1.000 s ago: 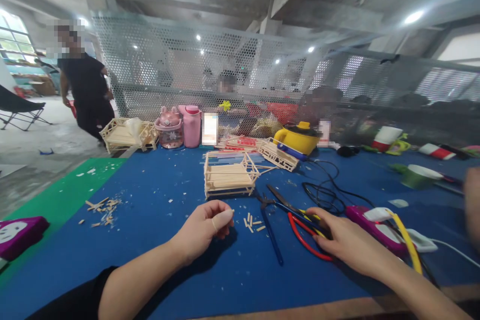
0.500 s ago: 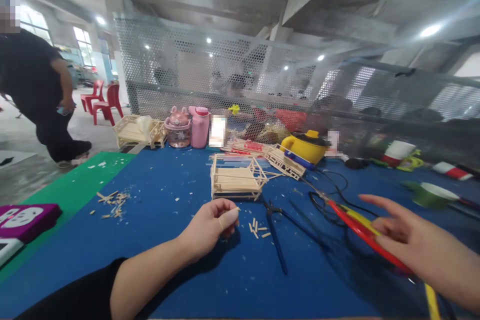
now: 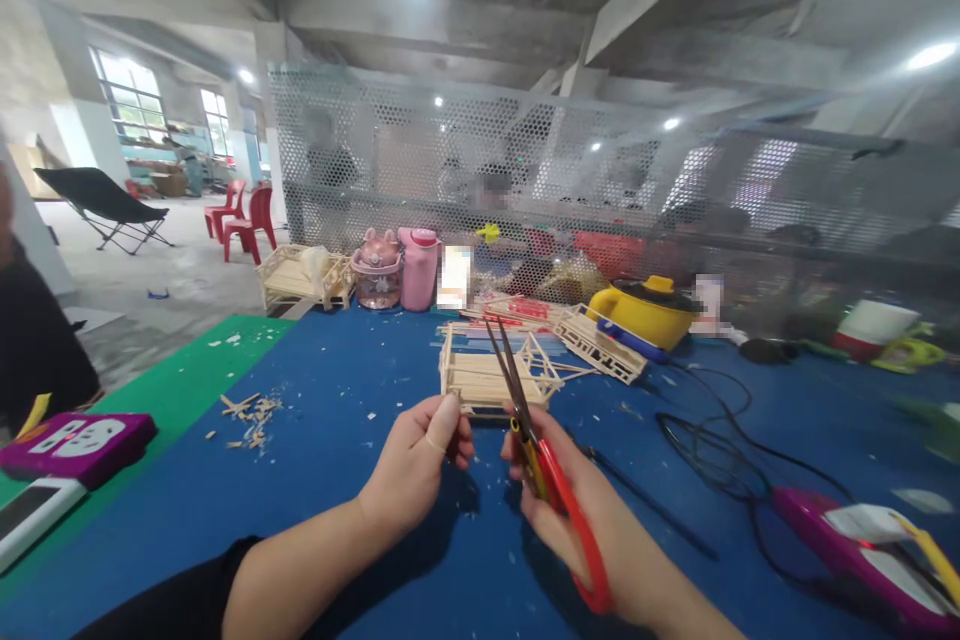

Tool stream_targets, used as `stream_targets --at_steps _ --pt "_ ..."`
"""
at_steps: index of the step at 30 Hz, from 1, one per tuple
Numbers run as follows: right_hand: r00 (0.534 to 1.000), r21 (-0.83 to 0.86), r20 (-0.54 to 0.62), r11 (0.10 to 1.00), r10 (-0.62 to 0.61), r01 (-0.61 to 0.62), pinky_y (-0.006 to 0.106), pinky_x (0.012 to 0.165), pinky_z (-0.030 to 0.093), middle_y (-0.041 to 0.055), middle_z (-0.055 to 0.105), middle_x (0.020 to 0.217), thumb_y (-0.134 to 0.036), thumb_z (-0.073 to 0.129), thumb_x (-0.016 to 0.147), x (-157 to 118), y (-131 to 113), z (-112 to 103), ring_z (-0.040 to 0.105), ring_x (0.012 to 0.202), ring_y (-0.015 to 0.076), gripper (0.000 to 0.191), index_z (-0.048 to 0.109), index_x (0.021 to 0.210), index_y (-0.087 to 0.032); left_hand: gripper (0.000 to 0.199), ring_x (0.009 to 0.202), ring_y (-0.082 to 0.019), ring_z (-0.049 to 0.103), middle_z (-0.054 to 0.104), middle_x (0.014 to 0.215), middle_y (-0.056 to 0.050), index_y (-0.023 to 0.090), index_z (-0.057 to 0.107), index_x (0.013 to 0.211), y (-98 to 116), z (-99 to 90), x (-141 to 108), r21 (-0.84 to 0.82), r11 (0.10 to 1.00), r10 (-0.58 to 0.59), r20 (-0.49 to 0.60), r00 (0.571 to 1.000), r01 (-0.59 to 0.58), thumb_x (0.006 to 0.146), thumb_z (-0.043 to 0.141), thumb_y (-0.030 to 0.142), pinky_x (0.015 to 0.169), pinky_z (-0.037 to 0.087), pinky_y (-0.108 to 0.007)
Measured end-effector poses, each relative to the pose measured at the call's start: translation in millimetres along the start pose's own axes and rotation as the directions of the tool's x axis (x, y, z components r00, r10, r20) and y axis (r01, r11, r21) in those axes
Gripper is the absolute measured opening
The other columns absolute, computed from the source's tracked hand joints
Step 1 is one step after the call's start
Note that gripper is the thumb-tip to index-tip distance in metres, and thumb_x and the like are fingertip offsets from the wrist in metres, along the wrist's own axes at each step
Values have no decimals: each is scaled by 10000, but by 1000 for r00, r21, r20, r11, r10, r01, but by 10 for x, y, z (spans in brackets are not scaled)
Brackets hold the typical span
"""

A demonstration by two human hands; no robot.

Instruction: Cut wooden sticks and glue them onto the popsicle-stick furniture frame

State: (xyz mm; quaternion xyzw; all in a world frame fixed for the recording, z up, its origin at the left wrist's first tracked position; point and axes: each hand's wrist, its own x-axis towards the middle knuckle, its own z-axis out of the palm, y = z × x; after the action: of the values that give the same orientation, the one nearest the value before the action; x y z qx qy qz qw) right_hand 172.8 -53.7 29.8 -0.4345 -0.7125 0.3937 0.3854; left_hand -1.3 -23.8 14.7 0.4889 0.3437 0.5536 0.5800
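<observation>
My left hand [image 3: 421,455] is closed in a pinch, thumb against fingers, above the blue table; whatever lies between the fingertips is too small to make out. My right hand [image 3: 592,510] grips scissors [image 3: 553,480] with red and yellow handles, their dark blades pointing up and slightly parted. Just beyond both hands stands a small bed-like frame [image 3: 484,378] of wooden sticks, partly covered by the blades. A blue-handled tool [image 3: 652,500] lies by my right hand, mostly hidden behind it.
Wood scraps [image 3: 251,415] lie to the left. Behind are another stick frame [image 3: 300,277], a pink bottle [image 3: 420,270], a slatted stick piece [image 3: 600,342] and a yellow pot [image 3: 649,310]. Black cables [image 3: 712,450] and purple devices [image 3: 847,545] sit right and left [image 3: 82,445]. A perforated screen [image 3: 390,150] stands behind.
My right hand has come in from the right with the scissors, now upright beside my left hand. My left hand keeps its pinch. The view has shifted left; the person there is mostly out of frame.
</observation>
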Motion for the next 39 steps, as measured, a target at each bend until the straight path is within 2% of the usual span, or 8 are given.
stream_targets --at_steps 3,7,15,18,21,28,36,39 --pt "999 -85 -48 996 1 -5 256 705 484 19 565 913 -302 564 797 -90 55 62 552 787 147 469 408 1235 -247 444 538 -98 478 506 590 16 159 527 651 17 16 -34 13 998 66 -36 997 -66 757 536 590 547 417 -223" --pt "1000 -151 14 988 -28 30 221 553 445 -1 538 800 -438 548 801 -197 0 141 484 616 119 447 434 1180 -230 415 567 -106 490 519 599 14 162 532 663 43 38 -82 59 991 119 -43 992 -116 799 506 553 567 421 -221" --pt "995 -338 -2 936 -100 93 304 694 489 63 600 993 -420 607 749 -193 38 221 581 757 176 531 417 1204 -223 427 547 -116 498 540 564 8 158 544 654 54 48 -95 89 992 91 -23 996 -88 797 502 559 554 407 -227" --pt "993 -403 -19 910 -116 99 348 762 488 104 578 1092 -436 615 740 -206 90 222 593 878 218 563 412 1215 -211 443 549 -121 507 559 574 2 159 549 663 34 51 -101 49 997 67 -2 998 -67 770 520 588 563 423 -234" --pt "987 -436 -35 891 -159 128 360 777 486 108 579 1078 -465 613 738 -215 88 223 590 914 232 554 428 1191 -206 460 543 -126 520 575 576 -8 154 556 664 14 65 -113 -2 1000 11 38 999 -11 753 528 604 567 439 -244" --pt "975 -408 -60 896 -215 173 311 746 483 80 596 1014 -460 610 757 -181 77 244 592 876 211 483 470 1153 -220 440 538 -114 509 551 581 0 150 555 674 -7 86 -128 -2 1000 -19 78 997 19 801 492 566 561 427 -230" --pt "961 -357 -57 905 -269 232 277 687 472 79 611 953 -467 506 829 -212 113 325 587 782 189 437 472 1172 -199 459 566 -110 455 509 581 11 169 530 636 44 134 -228 192 969 157 -7 988 -153 827 437 576 566 376 -216" --pt "962 -272 -23 928 -272 256 270 719 467 77 610 977 -452 455 857 -212 86 339 582 791 183 419 457 1195 -204 455 602 -118 458 515 624 5 170 525 652 40 149 -261 153 974 165 7 986 -164 842 414 568 597 385 -223"
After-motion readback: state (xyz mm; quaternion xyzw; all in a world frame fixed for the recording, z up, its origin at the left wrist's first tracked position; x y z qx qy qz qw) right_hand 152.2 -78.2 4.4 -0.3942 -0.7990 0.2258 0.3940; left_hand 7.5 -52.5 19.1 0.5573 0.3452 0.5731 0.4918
